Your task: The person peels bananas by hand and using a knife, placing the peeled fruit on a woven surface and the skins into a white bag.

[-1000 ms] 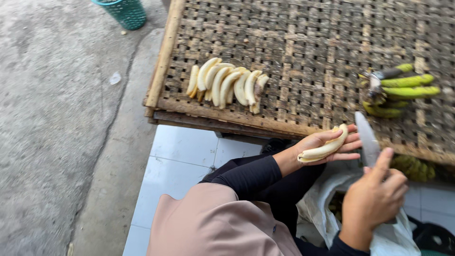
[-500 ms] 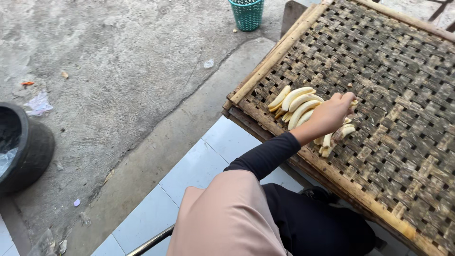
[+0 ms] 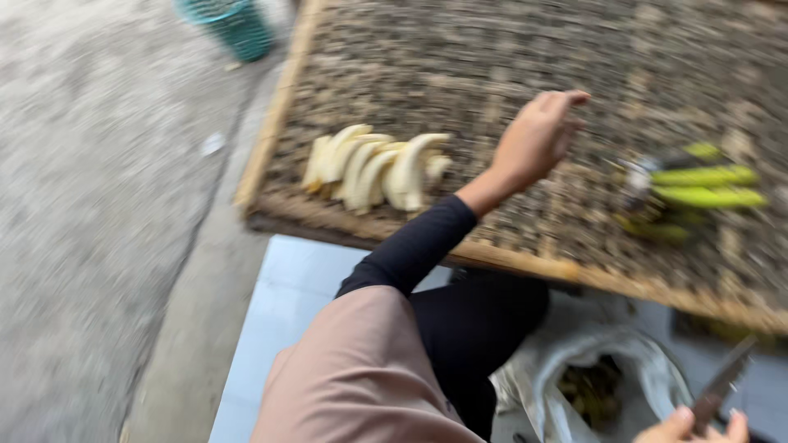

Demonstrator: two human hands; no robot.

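My left hand [image 3: 538, 139] hovers over the woven bamboo tray [image 3: 509, 74], fingers apart and holding nothing, between the peeled bananas and the green ones. A row of several peeled pale bananas [image 3: 373, 168] lies near the tray's front left edge. A bunch of green unpeeled bananas [image 3: 702, 184] lies at the right of the tray. My right hand [image 3: 698, 427] shows only at the bottom right corner, closed on a knife [image 3: 722, 381] whose blade points up. The frame is blurred by motion.
A white bag [image 3: 607, 377] holding dark peels sits open below the tray's front edge. A green plastic basket [image 3: 230, 25] stands on the concrete ground at the top left. Pale floor tiles [image 3: 279, 312] lie beside my knee.
My left hand has put a peeled banana down with the row and drawn away to the right, empty. The view has swung back to the right, showing the green bananas and knife again.
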